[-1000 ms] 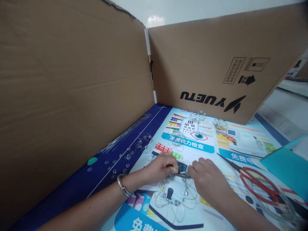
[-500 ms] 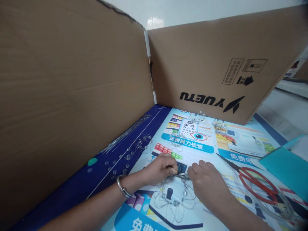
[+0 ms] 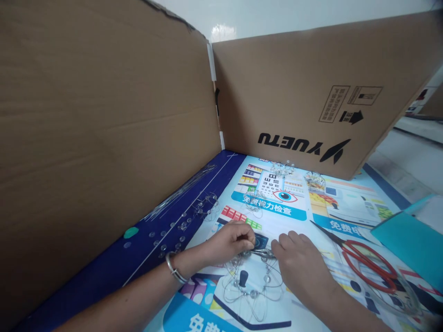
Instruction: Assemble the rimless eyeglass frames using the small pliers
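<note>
My left hand (image 3: 230,240), with a metal bangle at the wrist, is closed in a pinch on the upper edge of a ring of looped wire and clear beads (image 3: 254,293). My right hand (image 3: 299,258) is wrapped round a pair of pliers (image 3: 266,253); only the metal jaws show, pointing left toward the left fingertips. The jaws touch the top of the ring, though what lies between them is too small to make out. The ring's wire petals spread out below both hands on the printed sheet.
Red-handled scissors (image 3: 372,267) lie at the right, by a teal sheet (image 3: 410,246). Loose clear beads (image 3: 162,247), a green piece (image 3: 131,232) and straight wires (image 3: 180,191) lie left. Other beaded wire pieces (image 3: 254,203) sit farther back. Cardboard walls (image 3: 294,92) enclose the far sides.
Both hands keep nearly the same pose and place. The right hand and pliers have shifted very slightly; the hold on the wire ring is unchanged.
</note>
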The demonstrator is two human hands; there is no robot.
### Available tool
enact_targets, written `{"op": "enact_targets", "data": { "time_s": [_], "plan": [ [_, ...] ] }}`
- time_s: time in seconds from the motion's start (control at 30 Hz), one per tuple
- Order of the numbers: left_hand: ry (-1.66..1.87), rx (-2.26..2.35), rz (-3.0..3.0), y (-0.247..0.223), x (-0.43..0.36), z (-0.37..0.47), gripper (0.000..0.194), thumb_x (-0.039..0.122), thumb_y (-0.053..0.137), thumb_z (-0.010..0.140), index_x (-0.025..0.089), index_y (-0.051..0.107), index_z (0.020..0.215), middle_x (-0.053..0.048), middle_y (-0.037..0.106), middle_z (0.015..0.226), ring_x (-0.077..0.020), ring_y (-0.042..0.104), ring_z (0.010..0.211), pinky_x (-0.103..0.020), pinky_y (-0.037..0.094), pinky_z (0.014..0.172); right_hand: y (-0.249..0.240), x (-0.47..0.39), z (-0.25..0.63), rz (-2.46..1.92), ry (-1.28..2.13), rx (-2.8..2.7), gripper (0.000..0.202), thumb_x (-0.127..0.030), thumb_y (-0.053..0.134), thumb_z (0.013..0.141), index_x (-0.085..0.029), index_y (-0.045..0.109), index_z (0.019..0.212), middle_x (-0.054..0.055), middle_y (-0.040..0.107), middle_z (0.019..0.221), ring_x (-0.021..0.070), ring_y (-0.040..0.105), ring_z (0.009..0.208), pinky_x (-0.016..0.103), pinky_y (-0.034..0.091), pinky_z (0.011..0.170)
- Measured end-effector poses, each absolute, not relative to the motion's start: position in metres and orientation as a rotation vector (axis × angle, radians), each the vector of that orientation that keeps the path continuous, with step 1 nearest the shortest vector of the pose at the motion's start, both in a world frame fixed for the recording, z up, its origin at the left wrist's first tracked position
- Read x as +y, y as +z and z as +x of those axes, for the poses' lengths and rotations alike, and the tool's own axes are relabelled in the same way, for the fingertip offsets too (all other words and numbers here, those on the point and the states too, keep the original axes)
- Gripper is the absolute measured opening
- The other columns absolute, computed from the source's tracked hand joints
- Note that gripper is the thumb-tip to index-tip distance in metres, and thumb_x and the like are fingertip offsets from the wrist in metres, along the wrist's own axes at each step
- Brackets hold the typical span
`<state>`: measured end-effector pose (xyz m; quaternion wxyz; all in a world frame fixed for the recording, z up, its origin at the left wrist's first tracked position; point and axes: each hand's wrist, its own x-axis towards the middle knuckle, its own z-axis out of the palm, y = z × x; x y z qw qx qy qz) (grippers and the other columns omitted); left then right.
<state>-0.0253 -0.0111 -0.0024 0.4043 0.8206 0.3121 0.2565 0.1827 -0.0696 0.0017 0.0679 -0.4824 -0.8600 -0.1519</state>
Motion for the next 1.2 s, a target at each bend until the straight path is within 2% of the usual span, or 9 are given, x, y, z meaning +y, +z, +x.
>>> {"op": "enact_targets", "data": {
  "time_s": [0.37, 0.57, 0.9, 1.07, 1.2],
  "plan": [
    [0.661, 0.758, 2.036, -0.005, -0.007, -0.030, 0.012, 0.019, 0.055, 0.082, 0.013, 0.059, 0.073, 0.000, 0.055, 0.069, -0.0099, 0.050, 0.065, -0.020, 0.039, 0.062, 0.003, -0.068, 0.187, -1.463, -0.476, -2.595, 0.015, -0.007, 0.051, 0.072, -0.020, 0.055, 0.078, 0.003, 0.049, 0.073, 0.0189, 0.039, 0.071, 0.034, 0.023, 0.064],
    [0.689, 0.697, 2.135, -0.002, -0.007, -0.029, 0.014, 0.020, 0.055, 0.083, 0.014, 0.059, 0.071, 0.000, 0.058, 0.067, -0.0117, 0.050, 0.070, -0.023, 0.039, 0.070, 0.003, -0.066, 0.187, -1.436, -0.471, -2.610, 0.015, -0.006, 0.049, 0.074, -0.020, 0.053, 0.076, 0.003, 0.049, 0.073, 0.0188, 0.038, 0.072, 0.033, 0.023, 0.064],
    [0.723, 0.707, 2.309, 0.001, -0.010, -0.028, 0.011, 0.015, 0.054, 0.083, 0.015, 0.056, 0.073, 0.000, 0.059, 0.071, -0.0128, 0.050, 0.074, -0.026, 0.037, 0.077, 0.006, -0.063, 0.196, -1.350, -0.423, -2.652, 0.017, -0.006, 0.045, 0.077, -0.021, 0.054, 0.076, 0.002, 0.049, 0.073, 0.0183, 0.039, 0.072, 0.033, 0.024, 0.064],
    [0.728, 0.716, 2.313, 0.001, -0.010, -0.030, 0.012, 0.010, 0.052, 0.083, 0.015, 0.055, 0.073, 0.000, 0.058, 0.070, -0.0119, 0.050, 0.072, -0.026, 0.037, 0.074, 0.011, -0.061, 0.209, -1.453, -0.319, -2.455, 0.016, -0.011, 0.049, 0.076, -0.020, 0.059, 0.085, 0.003, 0.051, 0.077, 0.0194, 0.042, 0.080, 0.033, 0.028, 0.071],
    [0.746, 0.696, 2.330, -0.001, -0.009, -0.031, 0.013, 0.008, 0.052, 0.082, 0.015, 0.054, 0.072, 0.001, 0.058, 0.070, -0.0118, 0.050, 0.072, -0.026, 0.037, 0.076, 0.008, -0.059, 0.211, -1.518, -0.219, -2.427, 0.019, -0.008, 0.051, 0.073, -0.020, 0.060, 0.083, 0.003, 0.051, 0.077, 0.0187, 0.042, 0.080, 0.031, 0.029, 0.072]
  ]
}}
